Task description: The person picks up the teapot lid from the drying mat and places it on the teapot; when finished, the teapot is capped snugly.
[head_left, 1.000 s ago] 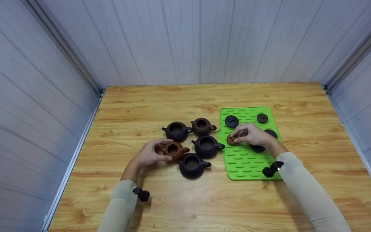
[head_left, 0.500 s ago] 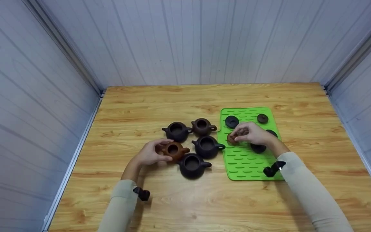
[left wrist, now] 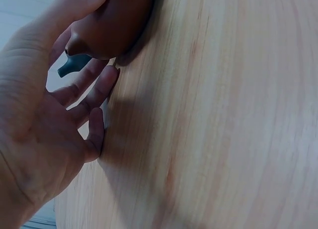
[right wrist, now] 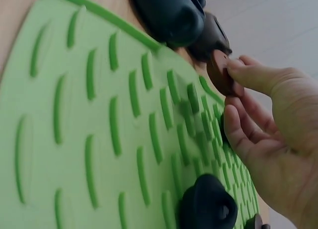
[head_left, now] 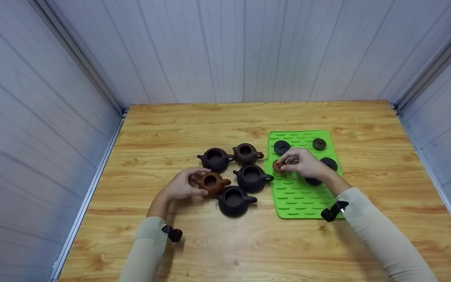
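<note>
My left hand holds a small reddish-brown clay teapot on the table, with thumb and fingers on either side of its spout end. In the left wrist view the thumb lies against the teapot's body, near the spout. My right hand pinches a reddish-brown teapot lid between thumb and fingers. The right wrist view shows this lid tilted on edge, raised off the green ridged mat. Its knob is hidden by the fingers.
Beside the held teapot stand several lidless dark teapots, among them a black one, another black one and a small brown one. On the mat lie a black lid, a brown lid and others partly under the right hand.
The right hand has lifted the reddish-brown lid from the mat and shifted it slightly left. The left hand and its teapot have barely moved.
</note>
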A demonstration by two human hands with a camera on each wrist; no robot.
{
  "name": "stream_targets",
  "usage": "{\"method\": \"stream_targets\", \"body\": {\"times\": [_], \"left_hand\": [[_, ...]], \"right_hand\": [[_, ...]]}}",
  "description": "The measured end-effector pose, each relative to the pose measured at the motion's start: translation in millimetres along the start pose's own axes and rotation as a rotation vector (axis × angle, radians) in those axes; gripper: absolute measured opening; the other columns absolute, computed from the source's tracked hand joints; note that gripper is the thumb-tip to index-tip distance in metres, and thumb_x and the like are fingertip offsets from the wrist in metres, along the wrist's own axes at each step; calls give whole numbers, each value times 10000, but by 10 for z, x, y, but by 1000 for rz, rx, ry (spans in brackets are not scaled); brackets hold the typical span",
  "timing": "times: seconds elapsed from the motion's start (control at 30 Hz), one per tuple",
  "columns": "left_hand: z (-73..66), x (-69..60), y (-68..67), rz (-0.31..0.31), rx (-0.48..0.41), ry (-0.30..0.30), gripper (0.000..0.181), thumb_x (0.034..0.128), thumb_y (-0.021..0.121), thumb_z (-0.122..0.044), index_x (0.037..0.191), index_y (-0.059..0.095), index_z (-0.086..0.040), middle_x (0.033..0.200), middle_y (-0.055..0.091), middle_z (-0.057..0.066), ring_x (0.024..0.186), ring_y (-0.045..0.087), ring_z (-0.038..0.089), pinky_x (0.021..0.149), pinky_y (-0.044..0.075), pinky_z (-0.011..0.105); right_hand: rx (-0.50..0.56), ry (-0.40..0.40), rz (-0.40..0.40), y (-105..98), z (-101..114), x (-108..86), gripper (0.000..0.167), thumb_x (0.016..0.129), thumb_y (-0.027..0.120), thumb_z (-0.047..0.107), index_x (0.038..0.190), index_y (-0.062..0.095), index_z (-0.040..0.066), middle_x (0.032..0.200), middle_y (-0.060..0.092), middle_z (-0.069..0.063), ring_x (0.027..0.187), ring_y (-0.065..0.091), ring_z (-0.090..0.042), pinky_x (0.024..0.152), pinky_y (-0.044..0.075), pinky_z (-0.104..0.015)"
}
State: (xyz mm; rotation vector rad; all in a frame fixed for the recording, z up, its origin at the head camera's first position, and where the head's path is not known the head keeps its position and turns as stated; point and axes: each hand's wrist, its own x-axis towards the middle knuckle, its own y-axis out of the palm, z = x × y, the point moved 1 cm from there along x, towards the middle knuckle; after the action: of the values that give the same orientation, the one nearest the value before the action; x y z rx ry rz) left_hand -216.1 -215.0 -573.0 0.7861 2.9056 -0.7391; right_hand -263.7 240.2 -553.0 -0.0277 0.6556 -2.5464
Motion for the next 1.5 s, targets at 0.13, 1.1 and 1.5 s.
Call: {"method": "stream_targets", "body": {"times": [0.13, 1.1, 1.5], "left_hand": [[4, 20, -8, 4, 8, 7, 723, 906, 946, -106, 1559, 641, -51, 1391, 739, 250, 1251, 707, 329, 1068, 611, 433], [-38, 68, -1, 20, 13, -6, 704, 921, 943, -119, 1553, 639, -59, 1374, 730, 244, 1251, 697, 321, 1135, 602, 538], [-70, 74, -7, 34, 18, 4, 700, 913, 945, -101, 1545, 647, -44, 1368, 728, 268, 1191, 715, 287, 1073, 615, 475]], "right_hand": [[-11, 14, -21, 36, 92, -8, 225, 1025, 829, 89, 1227, 818, -10, 1289, 719, -257, 1027, 690, -121, 857, 560, -220], [-42, -182, 65, 500, 662, 280, 156, 979, 854, 42, 1130, 851, -1, 1147, 782, -255, 966, 682, -130, 902, 596, -292], [7, -198, 124, 780, 860, 425, 185, 974, 843, 35, 1149, 835, -26, 1122, 708, -217, 1020, 605, -166, 866, 533, -191]]}}
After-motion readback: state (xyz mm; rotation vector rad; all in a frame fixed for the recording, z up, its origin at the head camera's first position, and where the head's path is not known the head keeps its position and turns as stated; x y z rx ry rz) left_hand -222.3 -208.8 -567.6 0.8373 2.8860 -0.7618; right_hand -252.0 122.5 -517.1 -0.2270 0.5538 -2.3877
